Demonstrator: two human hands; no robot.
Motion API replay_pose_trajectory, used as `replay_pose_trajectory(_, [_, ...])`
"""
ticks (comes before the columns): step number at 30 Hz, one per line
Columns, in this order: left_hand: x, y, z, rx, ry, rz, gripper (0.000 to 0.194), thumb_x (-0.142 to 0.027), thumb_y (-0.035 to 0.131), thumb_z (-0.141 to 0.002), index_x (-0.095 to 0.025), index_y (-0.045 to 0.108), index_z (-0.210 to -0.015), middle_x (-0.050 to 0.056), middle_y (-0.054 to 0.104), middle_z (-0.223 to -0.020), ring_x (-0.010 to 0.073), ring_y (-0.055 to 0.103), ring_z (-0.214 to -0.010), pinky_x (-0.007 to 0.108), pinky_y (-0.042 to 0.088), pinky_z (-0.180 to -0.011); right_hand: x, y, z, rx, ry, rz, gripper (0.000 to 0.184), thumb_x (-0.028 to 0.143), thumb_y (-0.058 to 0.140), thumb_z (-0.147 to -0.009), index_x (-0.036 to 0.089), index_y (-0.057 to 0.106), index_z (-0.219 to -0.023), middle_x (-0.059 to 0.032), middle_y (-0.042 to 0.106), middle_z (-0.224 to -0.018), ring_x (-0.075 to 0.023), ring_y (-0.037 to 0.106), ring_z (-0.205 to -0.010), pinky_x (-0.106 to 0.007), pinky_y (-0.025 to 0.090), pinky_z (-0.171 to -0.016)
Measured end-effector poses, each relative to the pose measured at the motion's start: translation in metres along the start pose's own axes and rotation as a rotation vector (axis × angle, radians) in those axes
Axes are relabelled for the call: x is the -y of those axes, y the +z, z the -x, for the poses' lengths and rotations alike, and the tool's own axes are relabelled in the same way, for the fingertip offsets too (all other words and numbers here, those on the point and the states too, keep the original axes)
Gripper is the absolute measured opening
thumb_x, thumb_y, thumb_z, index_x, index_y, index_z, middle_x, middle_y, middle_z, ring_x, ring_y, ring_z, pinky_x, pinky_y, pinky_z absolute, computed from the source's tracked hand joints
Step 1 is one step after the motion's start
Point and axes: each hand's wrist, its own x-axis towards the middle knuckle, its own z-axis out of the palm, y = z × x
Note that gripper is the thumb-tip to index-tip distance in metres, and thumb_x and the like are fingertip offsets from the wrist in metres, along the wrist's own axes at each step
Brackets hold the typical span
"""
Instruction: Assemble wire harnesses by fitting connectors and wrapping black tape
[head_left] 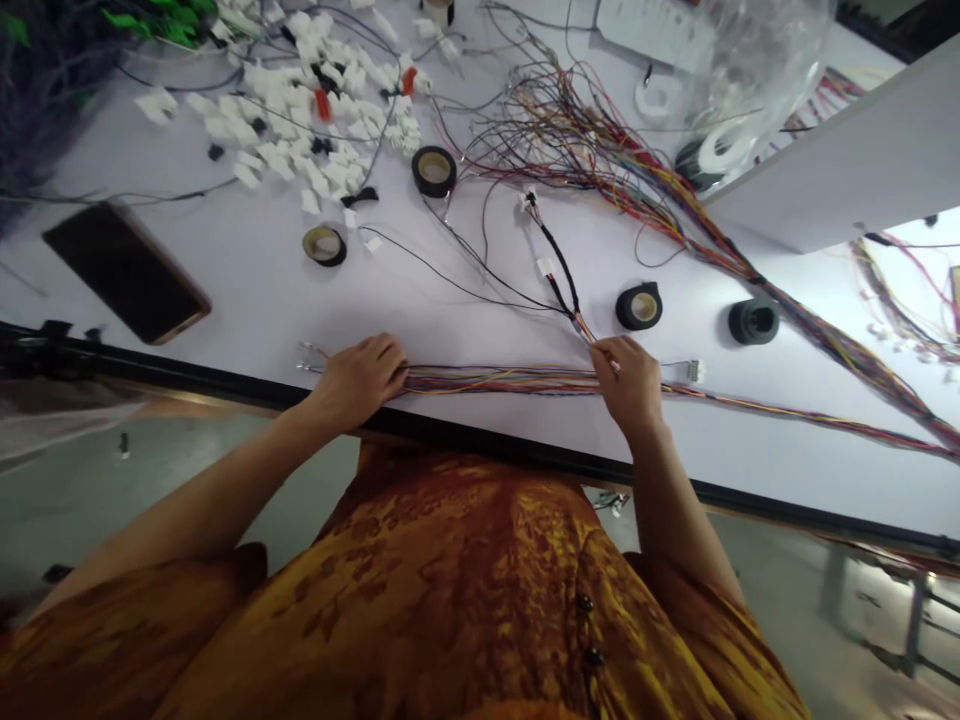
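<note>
A long bundle of coloured wires (510,380) runs sideways along the table's near edge. My left hand (364,375) is closed around its left end, where a few bare terminals stick out past the fingers. My right hand (628,382) is closed on the same bundle farther right, and a branch of wires comes up from its fingertips. That branch splits into black-wrapped legs (559,250) with a white-and-black connector (529,200) and a white connector (545,267). A small multi-pin connector (696,371) lies just right of my right hand.
Rolls of black tape (433,172) lie mid-table, another roll (639,306) near my right hand. White connector housings (300,120) are heaped back left, by a phone (127,272). A thick wire harness (720,250) crosses the right, beside a white panel (840,150). A black cylinder (754,322) stands nearby.
</note>
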Motion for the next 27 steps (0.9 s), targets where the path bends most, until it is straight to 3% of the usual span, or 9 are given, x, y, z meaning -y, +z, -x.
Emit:
replay_pose_trajectory(4, [-0.010,-0.014,-0.003,0.120,-0.055,-0.018,0.027,-0.034,0.045,-0.095,-0.018,0.059,-0.111,0.013,0.063,-0.115,0.0282,0.060,-0.105,0.037,0.049,-0.075,-0.014,-0.007,0.038,0.043,0.078,0.148,0.022,0.029,0.051,-0.094,0.018,0.070,-0.092,-0.0096,0.070,-0.092,-0.0242,0.061,-0.087,-0.035,0.046,-0.078])
replay_pose_trajectory(8, [-0.021,-0.013,-0.005,0.099,0.025,-0.091,0.031,-0.040,0.050,-0.093,-0.018,0.061,-0.111,0.014,0.061,-0.122,0.0330,0.056,-0.113,0.044,0.046,-0.089,-0.014,0.007,0.055,-0.005,0.004,0.098,0.025,0.026,0.048,-0.095,0.018,0.072,-0.099,-0.0128,0.070,-0.111,-0.0265,0.061,-0.105,-0.042,0.047,-0.096])
replay_pose_trajectory(11, [-0.025,-0.014,-0.006,0.133,0.019,-0.115,0.024,-0.028,0.043,-0.094,-0.016,0.061,-0.105,0.015,0.065,-0.113,0.0316,0.058,-0.109,0.041,0.045,-0.087,0.006,0.025,0.057,0.060,-0.057,0.089,0.024,0.022,0.050,-0.094,0.020,0.072,-0.103,-0.0112,0.066,-0.128,-0.0276,0.057,-0.115,-0.046,0.043,-0.103])
replay_pose_trajectory(14, [-0.023,-0.026,-0.006,0.198,-0.116,-0.064,0.025,-0.023,0.041,-0.092,-0.016,0.057,-0.110,0.012,0.070,-0.109,0.0288,0.064,-0.098,0.037,0.045,-0.076,0.038,0.046,0.055,0.143,-0.090,0.087,0.021,0.023,0.054,-0.094,0.022,0.072,-0.104,-0.0070,0.059,-0.142,-0.0290,0.051,-0.126,-0.048,0.039,-0.106])
replay_pose_trajectory(21, [0.013,-0.054,0.012,0.016,-0.377,-0.183,0.032,-0.029,0.047,-0.086,-0.024,0.060,-0.115,0.008,0.069,-0.123,0.0310,0.067,-0.086,0.035,0.042,-0.062,0.104,0.084,0.047,0.262,-0.267,-0.002,0.035,0.031,0.053,-0.097,0.023,0.062,-0.130,-0.0088,0.042,-0.156,-0.0321,0.029,-0.147,-0.057,0.020,-0.119])
replay_pose_trajectory(25, [0.045,-0.063,0.032,0.020,-0.390,-0.162,0.027,-0.034,0.051,-0.086,-0.024,0.065,-0.107,0.006,0.072,-0.112,0.0280,0.067,-0.088,0.034,0.045,-0.068,0.125,0.099,0.037,0.299,-0.323,-0.081,0.043,0.027,0.058,-0.094,0.019,0.057,-0.136,-0.0142,0.039,-0.157,-0.0308,0.027,-0.149,-0.056,0.019,-0.122])
replay_pose_trajectory(27, [0.055,-0.070,0.043,0.040,-0.327,-0.127,0.027,-0.035,0.054,-0.086,-0.023,0.066,-0.107,0.006,0.073,-0.106,0.0267,0.066,-0.090,0.035,0.048,-0.075,0.135,0.106,0.031,0.315,-0.363,-0.140,0.044,0.024,0.059,-0.093,0.017,0.056,-0.136,-0.0142,0.042,-0.155,-0.0281,0.028,-0.149,-0.053,0.021,-0.123])
